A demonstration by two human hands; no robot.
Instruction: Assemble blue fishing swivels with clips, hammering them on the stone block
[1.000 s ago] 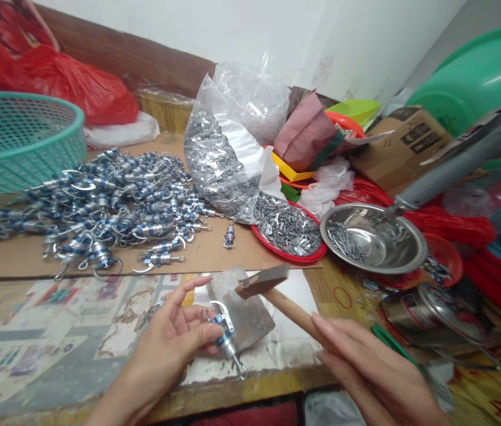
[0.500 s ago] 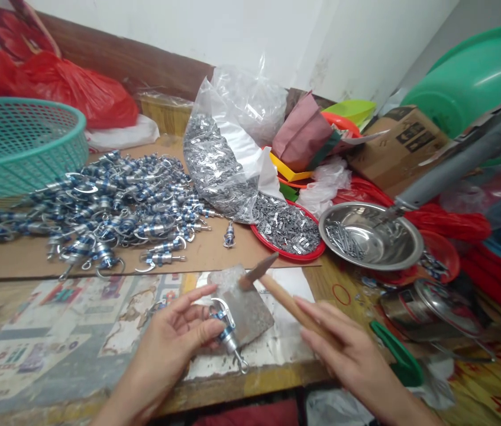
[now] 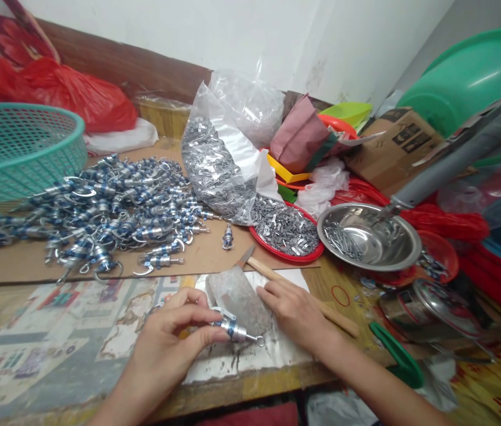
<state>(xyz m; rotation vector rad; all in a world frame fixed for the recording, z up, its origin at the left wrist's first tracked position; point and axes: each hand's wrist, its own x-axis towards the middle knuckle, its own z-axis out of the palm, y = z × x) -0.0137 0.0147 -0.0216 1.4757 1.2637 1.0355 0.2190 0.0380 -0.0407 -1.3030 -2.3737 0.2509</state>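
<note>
Between the thumb and fingers of my left hand (image 3: 183,331) is a small silver-and-blue metal fitting (image 3: 235,330) with a curved hook arm and an end ring. It is held tilted above the near edge of a grey metal-like slab (image 3: 239,299). My right hand (image 3: 292,307) lies across the wooden handle of a hammer (image 3: 336,319), with loosely bent fingers reaching toward the slab's right edge. The handle shows on both sides of this hand, and the dark, pointed head rests beyond the slab. White paper (image 3: 215,367) lies under the slab.
A heap of similar fittings (image 3: 121,207) covers the cardboard at left, beside a teal basket (image 3: 23,177). Behind the slab are a bag of metal parts (image 3: 215,165), a red tray of small parts (image 3: 254,238) and a steel bowl (image 3: 403,248). A grey tool shaft (image 3: 436,177) leans over the bowl.
The hammer has come down from above the slab onto the table. My right hand has slid off the handle's end, leftward toward the slab. My left hand has turned the fitting more level.
</note>
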